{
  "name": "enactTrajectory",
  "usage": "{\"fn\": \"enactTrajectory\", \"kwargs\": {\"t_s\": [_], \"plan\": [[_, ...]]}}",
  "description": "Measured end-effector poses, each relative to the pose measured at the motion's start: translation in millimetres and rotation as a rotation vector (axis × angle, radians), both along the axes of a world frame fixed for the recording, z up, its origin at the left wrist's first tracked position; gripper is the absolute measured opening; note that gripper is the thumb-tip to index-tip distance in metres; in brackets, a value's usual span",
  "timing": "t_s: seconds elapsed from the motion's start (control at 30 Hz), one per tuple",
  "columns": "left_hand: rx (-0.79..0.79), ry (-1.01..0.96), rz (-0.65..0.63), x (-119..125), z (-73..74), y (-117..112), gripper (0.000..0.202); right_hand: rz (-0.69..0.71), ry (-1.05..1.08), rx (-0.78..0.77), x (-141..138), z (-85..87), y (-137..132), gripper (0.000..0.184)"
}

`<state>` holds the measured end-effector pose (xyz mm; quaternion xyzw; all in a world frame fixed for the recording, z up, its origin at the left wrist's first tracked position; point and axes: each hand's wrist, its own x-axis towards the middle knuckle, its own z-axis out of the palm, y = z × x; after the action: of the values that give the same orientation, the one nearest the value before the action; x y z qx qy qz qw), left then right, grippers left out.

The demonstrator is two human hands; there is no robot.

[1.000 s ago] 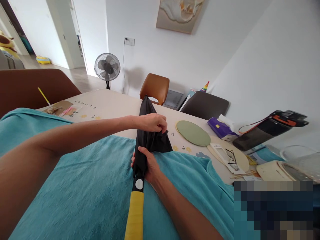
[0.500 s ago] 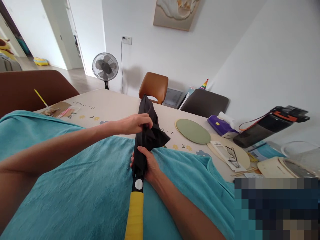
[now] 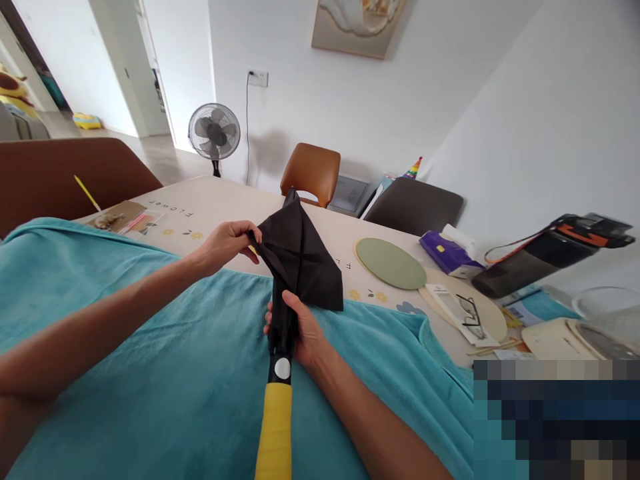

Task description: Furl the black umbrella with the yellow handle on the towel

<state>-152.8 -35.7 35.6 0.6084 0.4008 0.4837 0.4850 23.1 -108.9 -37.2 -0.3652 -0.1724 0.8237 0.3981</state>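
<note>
- Clearly, in the head view, the left hand (image 3: 227, 243) has moved off the middle of the black umbrella (image 3: 300, 260) and out to the person's left, taking an edge of the canopy with it.
- A second ago the cloth hung bunched and crumpled under that hand; now one panel is drawn out into a flat, taut triangle that runs from the tip down to the gathered part.
- For the work in hand, I judge this to mean that one fold of the canopy is separated from the bundle and held straight, while the rest of the cloth is still gathered.
- The left fingers (image 3: 250, 235) are pressed together, thumb against forefinger, pinching the corner of that panel; the other fingers curl in behind.
- The right hand (image 3: 300, 330) has not shifted: its fingers (image 3: 295, 303) are wrapped tight round the gathered canopy and shaft, just above the white button (image 3: 283, 368) and the yellow handle (image 3: 274, 433).
- The umbrella points away from the person, its handle end over the teal towel (image 3: 175, 373) that covers the near part of the table (image 3: 225, 200), its tip raised above the bare tabletop.
- Well apart to the right lie a green round mat (image 3: 391, 263) and a pair of glasses (image 3: 470, 313).
</note>
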Motion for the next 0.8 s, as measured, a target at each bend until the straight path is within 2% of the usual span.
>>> {"fn": "enactTrajectory", "kwargs": {"t_s": [0.17, 0.3, 0.43, 0.5, 0.63, 0.8], "plan": [[0.004, 0.048, 0.002, -12.7, -3.8, -6.9, 0.004, -0.036, 0.113, -0.038, -0.1, -2.4, 1.8, 0.032], [-0.058, 0.238, -0.038, -27.8, -14.8, -7.9, 0.006, 0.007, 0.103, -0.068, 1.6, -5.2, 5.0, 0.037], [0.008, 0.437, -0.018, -38.0, -24.1, -8.4, 0.014, 0.041, 0.061, -0.067, 1.4, -5.1, 6.6, 0.041], [0.042, 0.491, 0.002, -41.8, -26.2, -7.6, 0.016, 0.029, 0.032, -0.071, 0.4, -2.9, 6.0, 0.037], [0.126, 0.596, 0.087, -49.8, -23.0, -5.6, 0.017, -0.008, -0.097, -0.056, -2.1, 2.4, 3.0, 0.023], [0.267, 0.723, 0.109, -53.7, -12.8, -8.9, 0.02, -0.022, -0.209, -0.042, -3.2, 2.7, 1.8, 0.021]]}}
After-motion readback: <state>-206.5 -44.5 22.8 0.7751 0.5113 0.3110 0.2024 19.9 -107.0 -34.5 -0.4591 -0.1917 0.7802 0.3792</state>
